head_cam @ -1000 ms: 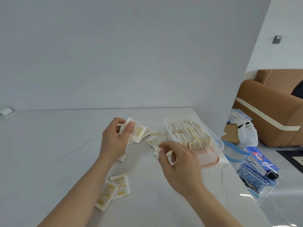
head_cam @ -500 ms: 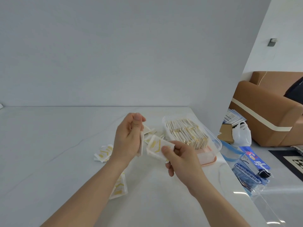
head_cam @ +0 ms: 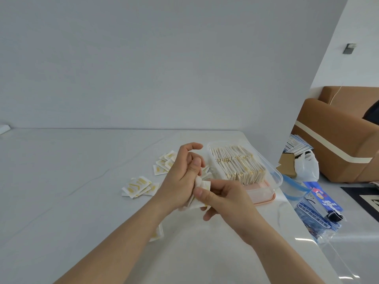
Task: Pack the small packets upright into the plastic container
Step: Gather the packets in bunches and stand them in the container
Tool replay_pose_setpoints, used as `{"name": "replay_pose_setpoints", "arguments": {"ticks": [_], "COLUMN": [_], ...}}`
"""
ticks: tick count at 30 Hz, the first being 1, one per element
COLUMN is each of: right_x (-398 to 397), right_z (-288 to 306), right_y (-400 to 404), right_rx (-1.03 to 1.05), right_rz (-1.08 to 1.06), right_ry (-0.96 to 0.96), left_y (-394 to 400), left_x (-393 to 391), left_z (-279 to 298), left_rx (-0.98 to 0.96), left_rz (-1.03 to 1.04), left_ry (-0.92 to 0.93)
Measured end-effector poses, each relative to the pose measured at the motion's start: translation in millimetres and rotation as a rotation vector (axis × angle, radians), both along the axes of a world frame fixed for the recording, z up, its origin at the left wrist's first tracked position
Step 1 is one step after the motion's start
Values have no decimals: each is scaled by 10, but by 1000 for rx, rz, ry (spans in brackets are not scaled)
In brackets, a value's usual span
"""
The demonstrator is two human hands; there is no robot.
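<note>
A clear plastic container (head_cam: pixel 274 175) with a pink base stands at the table's right side, holding a dense row of upright white-and-yellow packets (head_cam: pixel 238 162). Just left of it, above the table, my left hand (head_cam: pixel 180 179) and my right hand (head_cam: pixel 223 195) meet. Between them is a small stack of packets (head_cam: pixel 200 193): the left palm cups it and the right thumb and fingers pinch its near edge. More loose packets lie flat on the table in a group at the left (head_cam: pixel 139 186), behind my left hand (head_cam: pixel 164 162), and under my left forearm (head_cam: pixel 158 232).
The white table (head_cam: pixel 61 181) meets a grey wall at the back. Its right edge runs just past the container. Beyond that edge on the floor are blue printed bags (head_cam: pixel 320 210), a white plastic bag (head_cam: pixel 307 167), a cardboard box (head_cam: pixel 287 162) and a brown sofa (head_cam: pixel 338 140).
My right hand picked a packet from the table and brought it to the stack in my left hand. Both hands have come together, lower and nearer to me.
</note>
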State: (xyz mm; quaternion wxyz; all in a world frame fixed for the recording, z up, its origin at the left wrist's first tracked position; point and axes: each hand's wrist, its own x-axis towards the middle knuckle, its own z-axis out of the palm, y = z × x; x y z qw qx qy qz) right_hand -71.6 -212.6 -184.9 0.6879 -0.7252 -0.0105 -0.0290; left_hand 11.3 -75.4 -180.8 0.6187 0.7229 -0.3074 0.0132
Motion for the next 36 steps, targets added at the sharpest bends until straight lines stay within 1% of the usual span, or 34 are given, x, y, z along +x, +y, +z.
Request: {"name": "replay_pose_setpoints", "arguments": {"ticks": [2,4,5,6,7,9,10,14,17,18,21,23,25,26,27,29,31,36], "right_x": [1,8,14,16,19,17,29,86,80,63,43,51,52,36,28,19,20,49], "right_z": [3,10,17,25,35,57,59,30,33,47,23,-11,-24,-6,-2,16,31,40], "right_y": [-12,-34,-52,-78,-103,-143,-149,-168,-145,-132,-118,-117,-110,-88,-69,-27,-40,-77], "right_rx": [-12,-14,-9,3,17,43,64,217,326,301,38,-87,-151,-148,-116,16,102,159], "right_rz": [-20,-63,-84,-103,-118,-156,-182,-383,-454,-465,-512,-510,-496,-473,-442,-363,-346,-390], "right_ry": [2,10,13,13,12,11,6,-46,-80,-102,-240,-313,-343,-342,-329,-290,-278,-193], "left_y": [-7,-9,9,35,77,144,167,142,101,90,55,42,23,13,3,-12,-16,13], "left_x": [-17,-8,21,52,80,97,94,72,62,50,15,-4,-19,-31,-52,-70,-91,-37], "left_z": [12,37,41,60,83,130,146,143,104,99,81,54,32,23,28,45,83,51], "left_rx": [-6,-71,-70,-15,92,308,354,268,255,256,292,298,310,308,291,224,176,225], "left_rz": [-11,-17,-25,-34,-51,-144,-184,-180,-188,-206,-273,-272,-264,-273,-283,-289,-288,-276], "left_ry": [13,165,237,273,260,166,136,137,131,129,66,42,28,26,34,83,140,153]}}
